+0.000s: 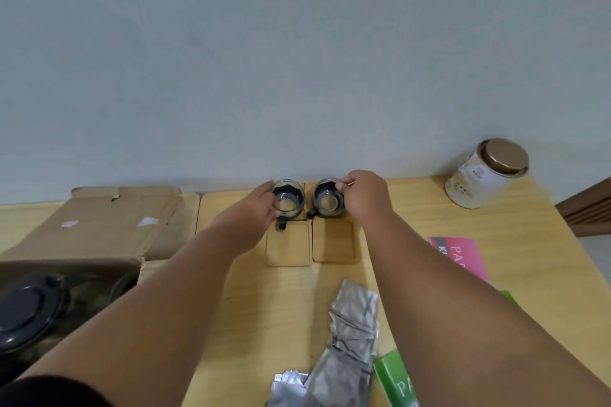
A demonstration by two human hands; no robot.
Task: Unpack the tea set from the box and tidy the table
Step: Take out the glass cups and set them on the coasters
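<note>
Two small glass cups with black handles stand side by side at the far edge of the wooden table (pixel 258 307), close to the wall. My left hand (pixel 254 213) grips the left cup (pixel 288 199) by its rim. My right hand (pixel 365 196) pinches the rim of the right cup (pixel 327 200). Just in front of the cups lie two wooden coasters, a left coaster (pixel 288 246) and a right coaster (pixel 334 243). The open cardboard box (pixel 99 228) sits at the left, with a black round lid (pixel 26 311) showing inside it.
A white tea canister (pixel 486 172) with a bronze lid stands at the far right near the wall. A pink packet (pixel 461 256) and a green packet (pixel 396 380) lie on the right. Crumpled silver foil bags (pixel 350 340) lie at the table's near middle.
</note>
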